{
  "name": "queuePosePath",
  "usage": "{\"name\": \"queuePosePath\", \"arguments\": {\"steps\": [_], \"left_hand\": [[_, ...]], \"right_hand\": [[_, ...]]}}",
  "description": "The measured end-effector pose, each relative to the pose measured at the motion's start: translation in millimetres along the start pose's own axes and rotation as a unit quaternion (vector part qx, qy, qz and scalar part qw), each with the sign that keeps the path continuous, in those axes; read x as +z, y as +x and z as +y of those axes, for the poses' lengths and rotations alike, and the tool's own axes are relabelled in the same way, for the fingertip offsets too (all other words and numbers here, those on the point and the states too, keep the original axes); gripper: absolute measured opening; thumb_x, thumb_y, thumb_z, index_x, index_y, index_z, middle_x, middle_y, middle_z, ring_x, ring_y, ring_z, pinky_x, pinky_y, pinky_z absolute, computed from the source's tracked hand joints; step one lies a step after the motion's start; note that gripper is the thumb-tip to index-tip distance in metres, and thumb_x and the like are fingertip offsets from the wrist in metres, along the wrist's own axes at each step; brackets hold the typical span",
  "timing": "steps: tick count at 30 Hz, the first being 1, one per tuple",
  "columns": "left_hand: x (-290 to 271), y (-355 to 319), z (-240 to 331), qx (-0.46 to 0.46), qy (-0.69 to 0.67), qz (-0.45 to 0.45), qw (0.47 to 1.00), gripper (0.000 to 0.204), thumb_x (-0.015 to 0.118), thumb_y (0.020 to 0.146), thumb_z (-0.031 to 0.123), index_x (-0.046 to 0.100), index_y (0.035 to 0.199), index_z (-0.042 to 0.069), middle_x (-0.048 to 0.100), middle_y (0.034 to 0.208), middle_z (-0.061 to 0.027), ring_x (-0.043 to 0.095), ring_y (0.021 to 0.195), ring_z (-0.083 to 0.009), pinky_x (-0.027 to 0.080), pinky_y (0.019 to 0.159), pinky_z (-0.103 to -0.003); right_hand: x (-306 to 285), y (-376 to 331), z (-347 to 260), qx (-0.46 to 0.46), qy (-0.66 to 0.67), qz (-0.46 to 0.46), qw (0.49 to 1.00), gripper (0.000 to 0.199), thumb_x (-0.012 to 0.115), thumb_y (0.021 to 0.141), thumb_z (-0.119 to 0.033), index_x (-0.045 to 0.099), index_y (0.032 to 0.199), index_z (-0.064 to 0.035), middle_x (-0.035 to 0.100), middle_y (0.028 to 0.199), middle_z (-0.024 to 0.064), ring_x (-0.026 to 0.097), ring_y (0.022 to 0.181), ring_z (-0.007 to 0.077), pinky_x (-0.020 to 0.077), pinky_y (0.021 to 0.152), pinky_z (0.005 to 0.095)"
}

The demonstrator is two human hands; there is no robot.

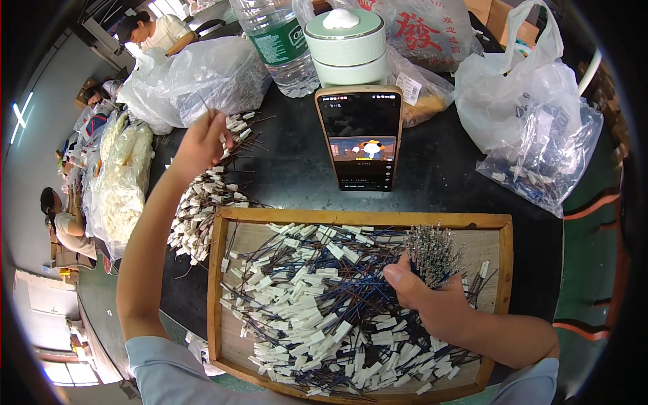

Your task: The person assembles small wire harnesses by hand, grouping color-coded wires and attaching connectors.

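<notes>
My right hand (442,307) is closed around a bundle of wires with silvery metal ends (435,255), which fan upward at the right side of a wooden-framed tray (364,217). Most of the wires' length is hidden by that hand. Raised beyond the tray's far left corner, my left hand (204,140) has its fingers pinched together. A thin wire-like piece (204,102) sticks up from them. Under it lies a heap of white connectors on dark wires (202,216). The tray holds many white connectors (297,290) with blue and brown wires in a tangle.
A phone (361,142) stands upright beyond the tray, in front of a pale green-lidded container (344,47). Nearby are a large water bottle (280,44) and plastic bags (196,81). More bags (520,108) lie at right. Other people (158,34) sit at far left.
</notes>
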State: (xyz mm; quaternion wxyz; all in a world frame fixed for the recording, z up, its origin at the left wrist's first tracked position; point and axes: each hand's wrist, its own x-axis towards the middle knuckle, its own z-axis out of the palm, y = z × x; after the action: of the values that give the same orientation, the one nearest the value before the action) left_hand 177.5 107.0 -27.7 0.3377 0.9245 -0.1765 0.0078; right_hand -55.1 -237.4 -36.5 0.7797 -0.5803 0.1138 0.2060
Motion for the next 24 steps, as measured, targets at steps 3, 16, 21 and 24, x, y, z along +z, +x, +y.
{"name": "queuePosePath", "arguments": {"steps": [3,16,21,24], "left_hand": [[-15,2,7,-0.181,-0.249,-0.024,0.951,0.022,0.046,0.096,0.024,0.054,0.102,0.005,0.055,0.070,-0.0008,0.048,0.048,-0.0060,0.033,0.037,-0.018],[-19,-12,12,-0.057,0.291,-0.135,0.945,0.034,0.072,0.075,0.028,0.059,0.097,0.005,0.062,0.070,-0.0135,0.061,0.064,-0.0275,0.045,0.060,-0.036],[-10,-11,9,-0.046,0.302,-0.108,0.946,0.039,0.069,0.077,0.031,0.053,0.104,0.008,0.063,0.068,-0.0139,0.062,0.068,-0.0336,0.046,0.064,-0.042],[-9,-8,-3,0.063,0.392,-0.081,0.914,0.030,0.064,0.081,0.030,0.053,0.099,0.008,0.061,0.062,-0.0120,0.061,0.063,-0.0342,0.046,0.060,-0.043]], "right_hand": [[1,-1,-4,0.012,-0.001,0.010,1.000,0.016,0.067,0.085,-0.017,0.060,0.087,-0.0033,0.060,0.079,-0.0019,0.051,0.073,0.0040,0.0434,0.066,0.0224],[1,0,-2,0.009,-0.017,0.001,1.000,0.017,0.067,0.085,-0.018,0.059,0.086,-0.0034,0.059,0.080,-0.0015,0.050,0.073,0.0042,0.0433,0.066,0.0228],[0,1,-3,0.012,-0.009,-0.010,1.000,0.017,0.067,0.085,-0.019,0.059,0.085,-0.0040,0.058,0.078,-0.0022,0.050,0.072,0.0040,0.0428,0.065,0.0225],[-1,0,-1,0.014,-0.013,-0.011,1.000,0.017,0.067,0.085,-0.019,0.059,0.085,-0.0039,0.058,0.077,-0.0024,0.049,0.072,0.0038,0.0427,0.066,0.0223]]}}
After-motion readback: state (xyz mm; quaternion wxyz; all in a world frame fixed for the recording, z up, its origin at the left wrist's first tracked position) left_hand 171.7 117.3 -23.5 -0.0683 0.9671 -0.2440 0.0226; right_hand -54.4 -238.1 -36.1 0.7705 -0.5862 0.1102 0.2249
